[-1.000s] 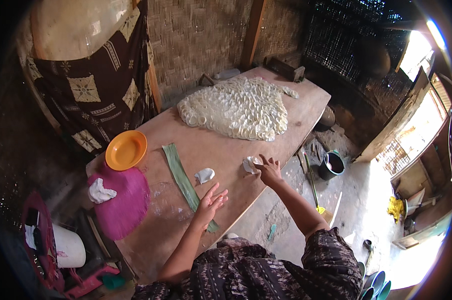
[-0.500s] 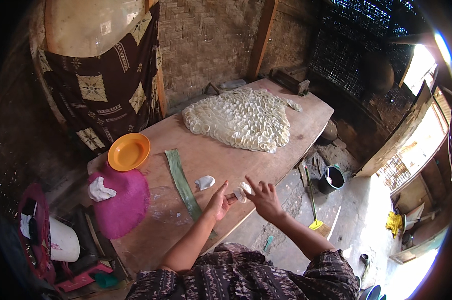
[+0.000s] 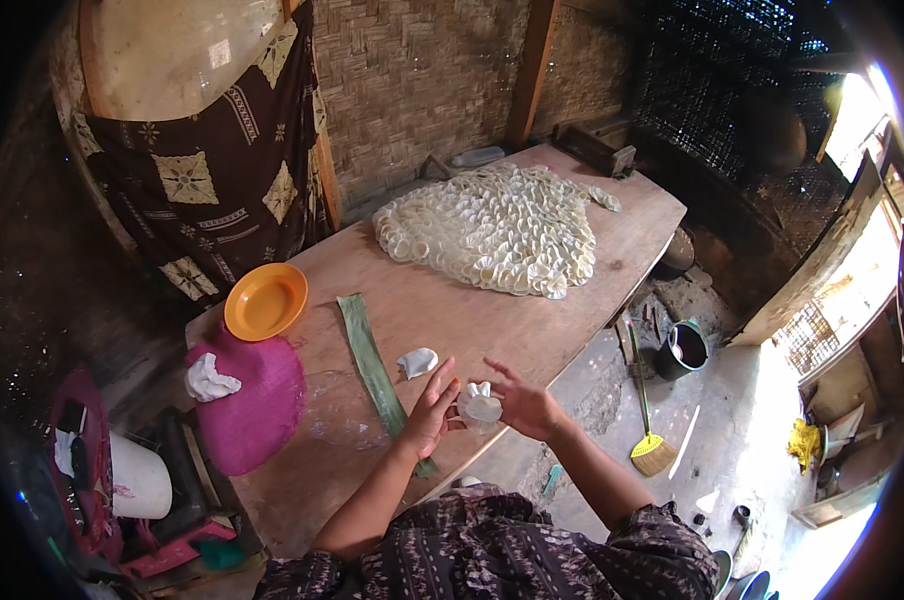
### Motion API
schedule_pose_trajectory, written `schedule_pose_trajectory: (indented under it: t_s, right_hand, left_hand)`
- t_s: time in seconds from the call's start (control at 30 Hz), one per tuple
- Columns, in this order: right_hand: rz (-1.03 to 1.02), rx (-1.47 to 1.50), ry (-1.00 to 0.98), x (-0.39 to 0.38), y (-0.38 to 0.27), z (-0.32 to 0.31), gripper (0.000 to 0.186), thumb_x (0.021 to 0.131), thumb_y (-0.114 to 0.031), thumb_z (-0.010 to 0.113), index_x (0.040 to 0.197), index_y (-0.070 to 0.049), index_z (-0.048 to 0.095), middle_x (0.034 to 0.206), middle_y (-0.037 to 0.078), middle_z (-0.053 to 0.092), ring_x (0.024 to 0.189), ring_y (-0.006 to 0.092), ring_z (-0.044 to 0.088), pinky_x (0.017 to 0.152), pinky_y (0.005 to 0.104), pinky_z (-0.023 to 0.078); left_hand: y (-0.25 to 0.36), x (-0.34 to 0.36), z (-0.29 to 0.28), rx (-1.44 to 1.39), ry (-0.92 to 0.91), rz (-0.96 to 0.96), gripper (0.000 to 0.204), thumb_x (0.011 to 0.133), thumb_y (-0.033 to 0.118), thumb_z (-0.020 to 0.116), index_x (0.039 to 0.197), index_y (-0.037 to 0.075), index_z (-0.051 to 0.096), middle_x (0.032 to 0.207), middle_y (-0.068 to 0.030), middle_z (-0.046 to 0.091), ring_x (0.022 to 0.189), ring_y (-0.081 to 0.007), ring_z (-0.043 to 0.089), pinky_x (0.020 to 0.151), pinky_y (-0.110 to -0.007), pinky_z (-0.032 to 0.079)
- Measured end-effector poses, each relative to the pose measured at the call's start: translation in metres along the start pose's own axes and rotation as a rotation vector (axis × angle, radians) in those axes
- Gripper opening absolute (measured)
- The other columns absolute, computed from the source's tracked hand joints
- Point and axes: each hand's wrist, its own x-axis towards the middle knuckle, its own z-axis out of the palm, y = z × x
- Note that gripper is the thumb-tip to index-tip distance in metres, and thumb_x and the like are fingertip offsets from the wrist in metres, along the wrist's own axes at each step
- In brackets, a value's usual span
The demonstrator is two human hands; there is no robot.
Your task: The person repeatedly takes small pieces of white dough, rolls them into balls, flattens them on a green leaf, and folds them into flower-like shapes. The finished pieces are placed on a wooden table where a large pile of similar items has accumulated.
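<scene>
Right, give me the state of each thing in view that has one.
Left hand: at the white piece, grip unclear
Right hand: at the white piece, grip unclear
White piece: frilled, between the hands
White lump: lying on the table
Green strip: unrolled
Orange bowl: open side up
Black bucket: upright, uncovered

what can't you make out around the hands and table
All in the head view:
Whether the left hand or right hand supports the white piece: it hides fingertips.
Part of the green strip: behind the left wrist.
Dark bucket's contents: too small, shadowed.
Rounded objects: cut off by the lower edge.
</scene>
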Motion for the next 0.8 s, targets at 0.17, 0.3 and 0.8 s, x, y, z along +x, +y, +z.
schedule_pose_trajectory:
  t_s: [0.17, 0.3, 0.8]
  right_hand:
    - [-0.133, -0.864, 0.154, 0.018, 0.012, 0.006, 0.067, 0.087, -0.002, 0.067, 0.143, -0.011, 0.032, 0.11, 0.009, 0.056, 0.097, 0.0167, 0.059, 0.083, 0.0287, 0.048]
    - [-0.269, -1.113, 0.191, 0.025, 0.007, 0.008, 0.073, 0.081, 0.001, 0.072, 0.142, -0.009, 0.033, 0.094, 0.007, 0.058, 0.084, 0.0137, 0.058, 0.075, 0.0275, 0.047]
    - [-0.638, -1.308, 0.993, 0.066, -0.16, -0.178, 0.074, 0.073, -0.008, 0.079, 0.136, -0.011, 0.041, 0.092, 0.015, 0.063, 0.08, 0.0243, 0.063, 0.071, 0.0367, 0.053]
  left_hand:
    - [0.004, 0.004, -0.002, 0.514, 0.041, 0.26, 0.07, 0.097, 0.033, 0.059, 0.153, 0.014, 0.021, 0.123, -0.0087, 0.057, 0.078, -0.0074, 0.059, 0.064, -0.026, 0.056]
    - [0.001, 0.003, -0.001, 0.671, 0.083, 0.322, 0.071, 0.097, 0.032, 0.058, 0.153, 0.013, 0.019, 0.128, -0.012, 0.056, 0.074, -0.0074, 0.059, 0.061, -0.022, 0.054]
    - [0.004, 0.02, -0.038, 0.469, 0.222, 0.383, 0.078, 0.101, 0.043, 0.045, 0.153, 0.004, 0.003, 0.14, -0.0271, 0.046, 0.121, -0.0328, 0.054, 0.103, -0.037, 0.042]
